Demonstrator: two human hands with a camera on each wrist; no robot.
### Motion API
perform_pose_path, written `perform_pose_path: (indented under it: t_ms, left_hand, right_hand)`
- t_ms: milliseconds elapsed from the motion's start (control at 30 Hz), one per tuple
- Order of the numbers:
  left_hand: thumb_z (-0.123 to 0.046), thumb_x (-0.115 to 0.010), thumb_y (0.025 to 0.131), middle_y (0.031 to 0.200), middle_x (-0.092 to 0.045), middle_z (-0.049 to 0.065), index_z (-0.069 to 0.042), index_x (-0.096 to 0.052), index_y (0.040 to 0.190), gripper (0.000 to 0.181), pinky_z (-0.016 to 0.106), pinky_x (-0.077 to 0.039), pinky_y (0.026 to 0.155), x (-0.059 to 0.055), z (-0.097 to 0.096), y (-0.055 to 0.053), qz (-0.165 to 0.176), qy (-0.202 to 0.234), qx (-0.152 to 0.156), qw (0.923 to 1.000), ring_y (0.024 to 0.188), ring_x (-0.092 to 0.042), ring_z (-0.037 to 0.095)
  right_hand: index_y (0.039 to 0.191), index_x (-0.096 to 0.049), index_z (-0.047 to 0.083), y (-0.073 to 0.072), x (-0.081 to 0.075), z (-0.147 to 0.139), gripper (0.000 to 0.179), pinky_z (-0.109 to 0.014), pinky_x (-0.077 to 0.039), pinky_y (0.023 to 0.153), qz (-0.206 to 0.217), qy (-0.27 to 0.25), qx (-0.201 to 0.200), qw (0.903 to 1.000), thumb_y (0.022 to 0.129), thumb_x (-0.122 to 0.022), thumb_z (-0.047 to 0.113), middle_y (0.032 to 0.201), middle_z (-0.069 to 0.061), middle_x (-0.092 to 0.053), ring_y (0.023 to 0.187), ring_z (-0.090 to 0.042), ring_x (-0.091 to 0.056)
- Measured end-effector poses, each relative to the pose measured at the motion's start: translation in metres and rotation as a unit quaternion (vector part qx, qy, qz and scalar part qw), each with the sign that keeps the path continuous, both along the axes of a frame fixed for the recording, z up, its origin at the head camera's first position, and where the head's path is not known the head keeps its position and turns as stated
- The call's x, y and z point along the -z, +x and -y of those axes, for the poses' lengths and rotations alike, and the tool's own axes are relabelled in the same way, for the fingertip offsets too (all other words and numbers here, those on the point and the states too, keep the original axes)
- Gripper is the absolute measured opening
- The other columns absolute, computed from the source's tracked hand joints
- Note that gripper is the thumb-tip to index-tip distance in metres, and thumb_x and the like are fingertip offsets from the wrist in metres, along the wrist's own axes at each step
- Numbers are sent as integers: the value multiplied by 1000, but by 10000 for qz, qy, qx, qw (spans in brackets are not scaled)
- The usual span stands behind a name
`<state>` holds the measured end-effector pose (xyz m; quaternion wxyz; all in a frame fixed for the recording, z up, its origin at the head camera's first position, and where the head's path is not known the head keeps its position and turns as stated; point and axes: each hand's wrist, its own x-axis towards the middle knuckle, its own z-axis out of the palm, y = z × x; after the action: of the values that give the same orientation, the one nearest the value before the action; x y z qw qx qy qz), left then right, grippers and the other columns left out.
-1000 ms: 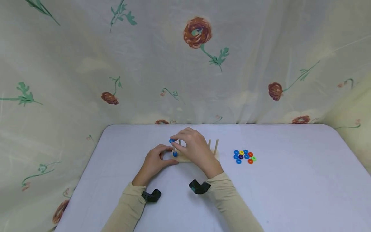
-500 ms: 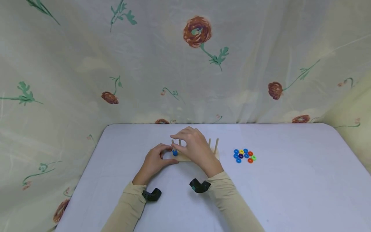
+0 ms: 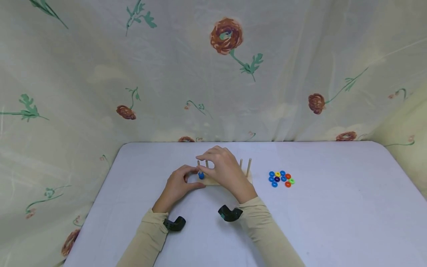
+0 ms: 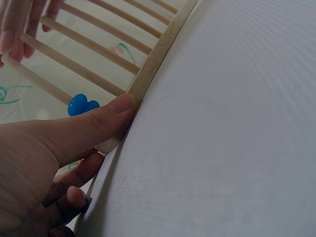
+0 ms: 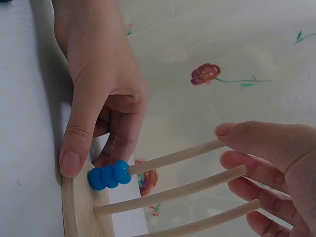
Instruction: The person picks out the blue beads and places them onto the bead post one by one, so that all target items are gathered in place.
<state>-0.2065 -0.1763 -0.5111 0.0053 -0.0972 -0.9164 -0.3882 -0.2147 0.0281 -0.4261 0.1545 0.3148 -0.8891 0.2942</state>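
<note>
A wooden base [image 5: 79, 207] with a row of upright pegs stands on the table. Blue rings [image 5: 109, 176] are stacked at the foot of its leftmost peg [image 5: 173, 159]. My left hand [image 3: 176, 184] grips the base's left end, thumb on the near side and fingers behind. My right hand [image 3: 227, 168] hovers at the peg tops, thumb and fingers parted with nothing between them. Its thumb tip overlaps the tip of the ringed peg in the right wrist view. In the head view this hand hides the middle pegs.
Right of the base lies a loose group of rings: several blue ones [image 3: 274, 184], two orange-red [image 3: 288, 184], one yellow [image 3: 277, 174], one green [image 3: 291, 181] and one dark purple [image 3: 277, 179]. A flowered curtain [image 3: 283, 74] hangs behind the white-covered table [image 3: 350, 207].
A second ago my right hand pinched a blue ring at the leftmost peg's top. It let go, and the ring dropped onto the stack below. My left hand kept its grip.
</note>
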Motion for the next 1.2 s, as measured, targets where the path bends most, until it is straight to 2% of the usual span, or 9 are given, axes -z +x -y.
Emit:
perform_pose_path:
  t_ms: [567,833,1200]
  left_hand:
    - [-33,-94,75,93,-63,2,-14,-76,119,52,25,-35,64,-2,-1,1,-55,65,-38,10000,73,-44,13]
    - [-33,-93,75,95,-64,0,-14,-76,119,51,24,-36,65,2,-3,0,-106,-53,9,9999,73,-45,11]
    - [-32,-94,74,91,-62,0,-14,-75,121,54,24,-35,66,0,-1,1,-90,-53,-26,9999,73,-44,11]
  right_hand:
    - [113,-81,18,-2,-3,-3,24,-40,-54,96,-34,28,17,10000,91,-81,27,107,3,-79,109,-19,-69]
    - [110,-82,17,1,-4,-17,23,-40,-54,89,-69,-277,102,9995,88,-84,23,103,1,-79,103,-18,-69]
    - [115,-80,18,8,-11,-40,28,-39,-56,90,60,-358,134,9993,88,-84,24,104,2,-79,102,-17,-69]
